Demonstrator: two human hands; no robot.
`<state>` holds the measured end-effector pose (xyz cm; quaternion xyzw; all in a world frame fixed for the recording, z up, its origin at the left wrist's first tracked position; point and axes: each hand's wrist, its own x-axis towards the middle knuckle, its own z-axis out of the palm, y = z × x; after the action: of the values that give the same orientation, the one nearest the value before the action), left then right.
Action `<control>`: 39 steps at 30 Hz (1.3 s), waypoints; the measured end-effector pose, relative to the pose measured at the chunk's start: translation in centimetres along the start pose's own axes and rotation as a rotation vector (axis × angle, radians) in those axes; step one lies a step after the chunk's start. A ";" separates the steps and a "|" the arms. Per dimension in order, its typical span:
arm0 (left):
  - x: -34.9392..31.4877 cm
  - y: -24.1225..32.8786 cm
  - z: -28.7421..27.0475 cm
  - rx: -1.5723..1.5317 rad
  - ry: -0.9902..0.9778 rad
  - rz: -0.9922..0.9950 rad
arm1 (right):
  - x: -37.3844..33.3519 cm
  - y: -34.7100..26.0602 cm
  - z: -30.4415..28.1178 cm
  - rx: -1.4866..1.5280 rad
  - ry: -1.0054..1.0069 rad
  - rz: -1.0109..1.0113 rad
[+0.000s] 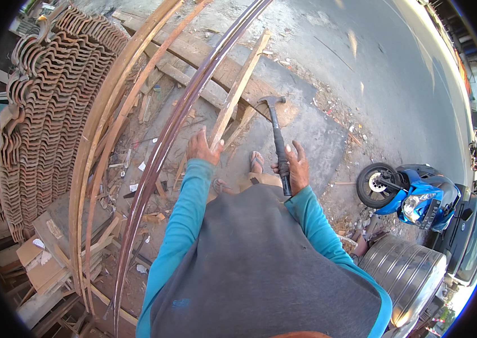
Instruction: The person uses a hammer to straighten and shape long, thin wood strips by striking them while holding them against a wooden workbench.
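Observation:
My left hand (202, 149) is at the near end of a pale wooden batten (241, 85), with the batten between thumb and fingers. The batten slants up and away, crossing over a wide old plank (221, 72). My right hand (295, 168) holds a claw hammer (279, 138) loosely by its black-wrapped handle, thumb and forefinger apart. The hammer stands head-up, its metal head near the plank's end. Part of the grip is hidden behind the handle.
Long curved-looking timbers (95, 129) and dark brown strips (165, 141) run along my left. Beyond them rise stacked clay roof tiles (52, 112). A blue motorbike (419, 197), a ribbed metal tank (405, 270) and a dark car (467, 242) stand right. Wood scraps litter the ground.

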<state>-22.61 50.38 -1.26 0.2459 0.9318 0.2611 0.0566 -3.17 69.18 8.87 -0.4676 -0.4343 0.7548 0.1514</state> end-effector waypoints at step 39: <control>-3.1 4.0 5.0 0.035 -0.468 -0.464 | 18.0 -9.4 -6.3 -1.148 -0.298 -0.878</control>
<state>-16.99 54.11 -3.53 0.0811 0.9290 0.1618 0.3228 -8.92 89.30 4.87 -0.1489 -0.9242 0.3340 0.1105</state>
